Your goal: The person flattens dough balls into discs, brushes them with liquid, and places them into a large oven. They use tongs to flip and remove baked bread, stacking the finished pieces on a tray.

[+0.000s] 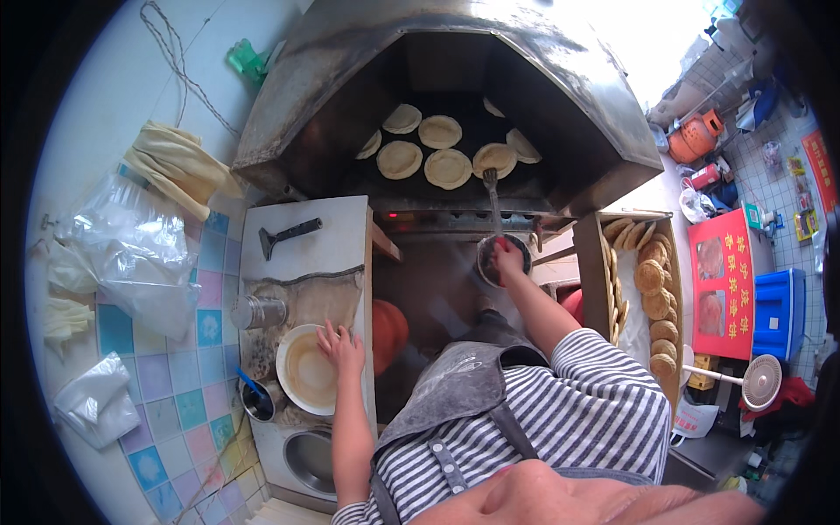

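My right hand (508, 261) grips the red handle of a long metal spatula (494, 203). Its flat end meets the near edge of a pale round flatbread (495, 157) inside the metal oven (308, 125). Several similar flatbreads, among them one front-centre flatbread (448, 168), lie on the dark cooking surface (420, 190). Fingers spread, my left hand (342, 349) is over the right rim of a white bowl (289, 384) with a tan coating inside. Whether it touches the rim is hard to tell. Beneath my right hand is a round dark-rimmed container (484, 266).
On the left counter (328, 216) are a black-handled scraper (289, 237), a shaker jar (259, 312), a metal cup (262, 403) with a blue-handled utensil and a metal basin (312, 459). A tray (635, 321) at right holds browned flatbreads (650, 277). An orange gas cylinder (695, 136) stands farther off.
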Demonstrator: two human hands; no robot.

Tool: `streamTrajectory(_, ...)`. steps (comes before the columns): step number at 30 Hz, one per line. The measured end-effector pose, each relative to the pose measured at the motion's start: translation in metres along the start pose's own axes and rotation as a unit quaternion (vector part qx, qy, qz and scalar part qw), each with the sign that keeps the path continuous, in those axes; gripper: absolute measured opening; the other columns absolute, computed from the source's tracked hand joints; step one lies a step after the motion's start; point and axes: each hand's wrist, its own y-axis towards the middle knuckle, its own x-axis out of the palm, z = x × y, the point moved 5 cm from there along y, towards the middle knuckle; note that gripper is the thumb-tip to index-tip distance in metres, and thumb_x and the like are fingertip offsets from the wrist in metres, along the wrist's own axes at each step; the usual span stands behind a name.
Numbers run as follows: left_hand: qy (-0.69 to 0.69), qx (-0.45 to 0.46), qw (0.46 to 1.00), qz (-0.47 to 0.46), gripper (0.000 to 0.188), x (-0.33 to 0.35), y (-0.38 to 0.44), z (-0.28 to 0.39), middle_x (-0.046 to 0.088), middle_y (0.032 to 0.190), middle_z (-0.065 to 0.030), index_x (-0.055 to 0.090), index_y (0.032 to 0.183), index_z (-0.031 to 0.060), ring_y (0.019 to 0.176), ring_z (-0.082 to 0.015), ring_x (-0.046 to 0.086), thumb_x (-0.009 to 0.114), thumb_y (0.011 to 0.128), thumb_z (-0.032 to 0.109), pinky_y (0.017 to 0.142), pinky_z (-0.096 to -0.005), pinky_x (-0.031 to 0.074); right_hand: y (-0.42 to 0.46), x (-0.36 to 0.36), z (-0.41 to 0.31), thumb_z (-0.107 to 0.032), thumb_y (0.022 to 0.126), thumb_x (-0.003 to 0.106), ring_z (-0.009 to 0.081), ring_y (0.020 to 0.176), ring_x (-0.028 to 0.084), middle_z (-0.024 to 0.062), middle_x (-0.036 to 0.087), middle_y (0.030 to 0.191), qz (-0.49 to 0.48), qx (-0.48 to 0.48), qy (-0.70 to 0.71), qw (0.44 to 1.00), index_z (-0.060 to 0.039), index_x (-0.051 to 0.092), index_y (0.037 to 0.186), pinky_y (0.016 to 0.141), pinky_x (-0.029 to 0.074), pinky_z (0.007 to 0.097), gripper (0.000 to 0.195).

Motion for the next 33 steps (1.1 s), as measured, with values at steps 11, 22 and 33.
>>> streamTrajectory(11, 0.020, -0.080, 0.997, -0.006, 0.045, -0.003, 0.006, 0.017, 0.023, 0.150, -0.0138, 0.061, 0.115, 0.0018, 0.138, -0.0395, 0.014, 0.061, 0.080, 0.030, 0.109, -0.0573, 0.016, 0.082, -0.167, -0.134, -0.027, 0.093, 0.055, 0.0101, 0.068, 0.057, 0.0032, 0.062, 0.085, -0.243, 0.012, -0.267, 0.932, -0.0085, 0.062, 0.110, 0.060, 0.048, 0.0246, 0.026)
streamTrajectory(22, 0.040, -0.138, 0.990, -0.010, 0.043, -0.002, 0.012, 0.027, 0.025, 0.149, -0.0152, 0.062, 0.112, -0.0005, 0.138, -0.0405, 0.014, 0.060, 0.081, 0.030, 0.109, -0.0564, 0.018, 0.132, -0.173, -0.141, -0.034, 0.095, 0.051, 0.0100, 0.064, 0.057, 0.0023, 0.061, 0.078, -0.265, 0.021, -0.363, 0.893, -0.0091, 0.061, 0.106, 0.056, 0.047, 0.0253, 0.029)
streamTrajectory(33, 0.013, -0.119, 0.993, 0.019, 0.048, -0.009, -0.002, 0.021, 0.023, 0.149, -0.0171, 0.057, 0.120, 0.0044, 0.137, -0.0432, 0.014, 0.062, 0.080, 0.030, 0.109, -0.0576, 0.017, 0.081, -0.184, -0.132, -0.039, 0.090, 0.057, 0.0112, 0.061, 0.059, 0.0045, 0.064, 0.076, -0.205, 0.001, -0.417, 0.886, -0.0136, 0.062, 0.114, 0.052, 0.047, 0.0272, 0.036)
